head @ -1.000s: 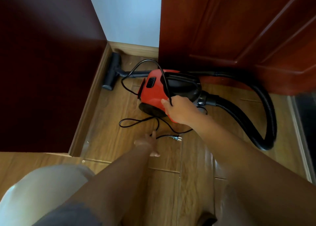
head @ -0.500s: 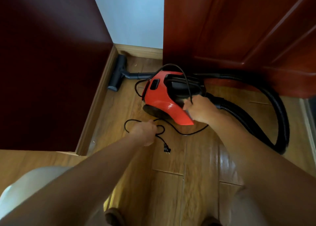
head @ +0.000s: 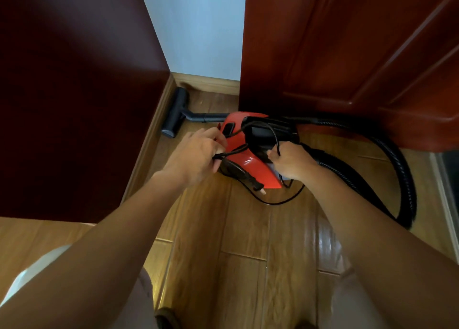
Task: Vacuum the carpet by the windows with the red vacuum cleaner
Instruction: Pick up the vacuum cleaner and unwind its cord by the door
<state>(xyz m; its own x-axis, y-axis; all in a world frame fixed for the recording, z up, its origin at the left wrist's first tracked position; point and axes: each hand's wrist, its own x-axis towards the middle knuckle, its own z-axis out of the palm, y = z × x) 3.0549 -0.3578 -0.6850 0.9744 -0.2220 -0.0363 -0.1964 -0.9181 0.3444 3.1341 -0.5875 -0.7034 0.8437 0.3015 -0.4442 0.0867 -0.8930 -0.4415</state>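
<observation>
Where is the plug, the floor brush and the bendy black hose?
plug (head: 328,183): head view, on its black body.
floor brush (head: 175,116): head view, middle of its black head.
hose (head: 407,192): head view, on its ribbed outer bend.

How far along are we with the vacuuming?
Early. Nothing vacuumed: the red vacuum cleaner sits on wood floor, floor head in the corner, no carpet in view. In hand: left hand and right hand grip the power cord, plug dangling. Left: plugging in, carrying it to the carpet, vacuuming.
</observation>
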